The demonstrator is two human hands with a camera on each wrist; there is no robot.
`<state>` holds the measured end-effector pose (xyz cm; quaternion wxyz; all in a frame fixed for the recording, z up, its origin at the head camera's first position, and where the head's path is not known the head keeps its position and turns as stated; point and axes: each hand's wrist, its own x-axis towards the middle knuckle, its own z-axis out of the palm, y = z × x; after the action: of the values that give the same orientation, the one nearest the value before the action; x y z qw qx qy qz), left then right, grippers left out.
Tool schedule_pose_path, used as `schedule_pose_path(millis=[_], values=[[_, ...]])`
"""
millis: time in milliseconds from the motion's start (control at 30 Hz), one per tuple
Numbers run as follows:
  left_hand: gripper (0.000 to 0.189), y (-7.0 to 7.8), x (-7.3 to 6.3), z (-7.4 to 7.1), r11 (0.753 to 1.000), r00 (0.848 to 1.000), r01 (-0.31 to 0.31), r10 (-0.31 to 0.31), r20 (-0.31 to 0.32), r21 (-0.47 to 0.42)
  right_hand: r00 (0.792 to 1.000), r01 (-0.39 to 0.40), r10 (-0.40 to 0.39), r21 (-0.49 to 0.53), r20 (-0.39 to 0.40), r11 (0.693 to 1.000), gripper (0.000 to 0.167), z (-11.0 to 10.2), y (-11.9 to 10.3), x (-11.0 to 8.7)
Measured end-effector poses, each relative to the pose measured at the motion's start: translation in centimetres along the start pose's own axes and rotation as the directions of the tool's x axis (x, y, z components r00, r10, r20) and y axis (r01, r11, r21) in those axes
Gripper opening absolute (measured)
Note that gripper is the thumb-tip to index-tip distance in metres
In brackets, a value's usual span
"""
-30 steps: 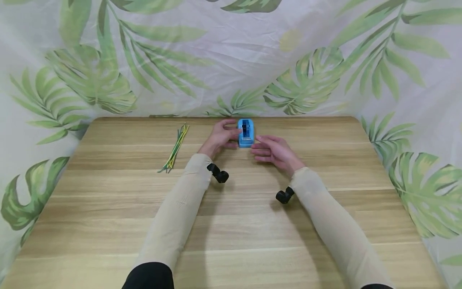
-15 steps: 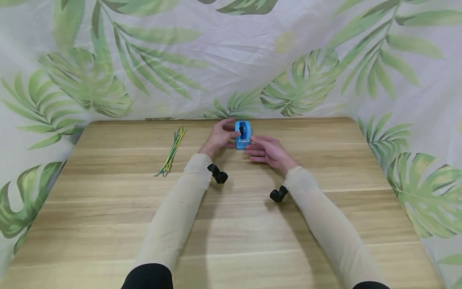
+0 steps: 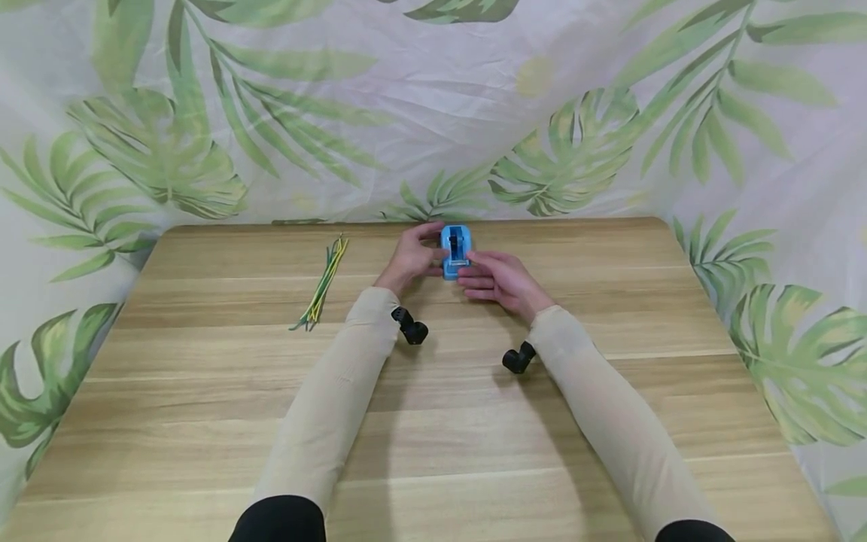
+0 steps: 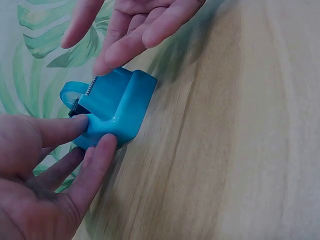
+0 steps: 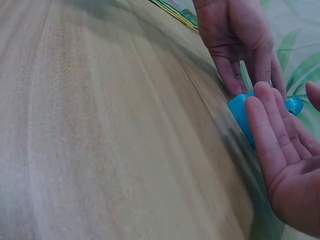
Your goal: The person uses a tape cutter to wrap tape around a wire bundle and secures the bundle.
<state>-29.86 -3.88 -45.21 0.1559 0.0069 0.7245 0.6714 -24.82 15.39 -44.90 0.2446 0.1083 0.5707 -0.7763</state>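
A blue tape dispenser [image 3: 457,272] with a toothed cutting edge stands at the far side of the table. My left hand [image 3: 412,256] holds it from the left; in the left wrist view the thumb lies at its upper edge and another fingertip on its lower side. To the right, my right hand [image 3: 503,280] has its fingers stretched out, with the tips right at the dispenser's front right corner. In the right wrist view, those straight fingers cover part of the dispenser [image 5: 239,114].
Left of the hands lies a bundle of green and yellow thin strands [image 3: 323,284] on the wooden table [image 3: 447,421]. A leaf-print cloth [image 3: 440,113] hangs right behind the table's back edge. Black wrist cameras [image 3: 412,328] stick out from both sleeves.
My right hand has moved a little left, closer to the tape dispenser. The left hand keeps its place at the dispenser, and the head view has shifted slightly.
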Motion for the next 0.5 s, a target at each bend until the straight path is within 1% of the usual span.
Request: schedule_pose_path(millis=[333, 500], values=[[0.063, -0.09, 0.10, 0.00, 1.000, 1.000, -0.009, 0.009, -0.001, 0.012, 1.000, -0.002, 0.002, -0.017, 0.006, 1.000, 0.046, 0.39, 0.03, 0.32], [0.061, 0.16, -0.16, -0.09, 0.997, 0.999, -0.034, 0.033, 0.015, 0.062, 1.000, -0.012, 0.012, -0.009, 0.007, 1.000, 0.044, 0.45, 0.09, 0.57]])
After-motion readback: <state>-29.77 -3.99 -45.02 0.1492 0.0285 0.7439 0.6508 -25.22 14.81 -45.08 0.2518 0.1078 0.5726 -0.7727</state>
